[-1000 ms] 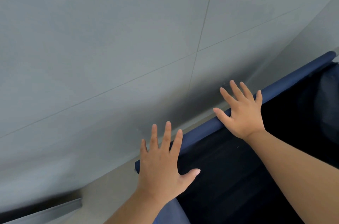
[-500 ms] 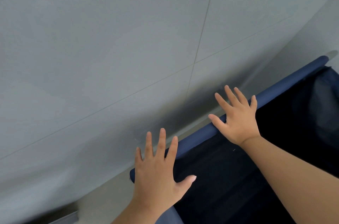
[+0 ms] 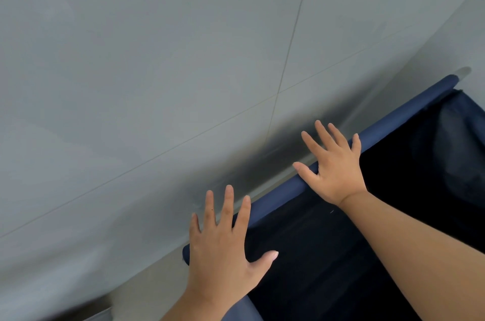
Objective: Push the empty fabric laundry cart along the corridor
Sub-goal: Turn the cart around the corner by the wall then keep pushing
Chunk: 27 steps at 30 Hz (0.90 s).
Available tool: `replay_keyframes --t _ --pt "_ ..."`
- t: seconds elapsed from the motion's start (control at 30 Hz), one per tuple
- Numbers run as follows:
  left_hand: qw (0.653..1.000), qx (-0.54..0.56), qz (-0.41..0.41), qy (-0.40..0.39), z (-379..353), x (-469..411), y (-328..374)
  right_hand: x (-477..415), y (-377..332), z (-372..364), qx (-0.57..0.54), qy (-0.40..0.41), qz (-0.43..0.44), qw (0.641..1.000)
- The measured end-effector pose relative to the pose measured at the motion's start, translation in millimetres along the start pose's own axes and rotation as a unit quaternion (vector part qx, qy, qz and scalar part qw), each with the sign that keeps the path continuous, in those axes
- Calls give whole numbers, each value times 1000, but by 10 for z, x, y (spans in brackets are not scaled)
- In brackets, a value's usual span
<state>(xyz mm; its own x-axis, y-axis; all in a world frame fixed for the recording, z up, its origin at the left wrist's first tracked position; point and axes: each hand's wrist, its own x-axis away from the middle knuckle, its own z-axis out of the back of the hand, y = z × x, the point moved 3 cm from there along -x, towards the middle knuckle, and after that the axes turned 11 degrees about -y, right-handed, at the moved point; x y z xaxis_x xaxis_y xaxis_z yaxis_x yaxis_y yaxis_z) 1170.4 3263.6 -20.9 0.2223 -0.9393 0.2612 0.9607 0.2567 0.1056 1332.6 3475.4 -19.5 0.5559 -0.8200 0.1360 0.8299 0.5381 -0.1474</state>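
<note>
The fabric laundry cart [image 3: 393, 126] fills the lower right, with a padded dark-blue top rail running diagonally from lower left to upper right. Its dark fabric inside [image 3: 328, 255] looks empty. My left hand [image 3: 223, 247] lies flat on the rail's near left end, fingers spread and straight, thumb out over the fabric. My right hand [image 3: 333, 163] rests palm-down further along the rail, fingers spread past it, thumb on the rail's top. Neither hand curls round the rail.
A pale grey tiled floor [image 3: 157, 84] with thin grout lines spreads ahead and to the left. A light wall base [image 3: 446, 39] rises at the upper right, close to the cart's far end. A dark edge shows at the bottom left corner.
The cart's rail and both hands have shifted slightly left and down in view while the floor tiles slid past. Both hands keep the same flat, spread pose on the rail.
</note>
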Motion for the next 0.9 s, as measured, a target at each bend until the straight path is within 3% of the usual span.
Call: replay_keyframes --t 0.9 --pt "1000 -3 3 11 73 -142 -104 -211 -74 36 -8 16 4 1000"
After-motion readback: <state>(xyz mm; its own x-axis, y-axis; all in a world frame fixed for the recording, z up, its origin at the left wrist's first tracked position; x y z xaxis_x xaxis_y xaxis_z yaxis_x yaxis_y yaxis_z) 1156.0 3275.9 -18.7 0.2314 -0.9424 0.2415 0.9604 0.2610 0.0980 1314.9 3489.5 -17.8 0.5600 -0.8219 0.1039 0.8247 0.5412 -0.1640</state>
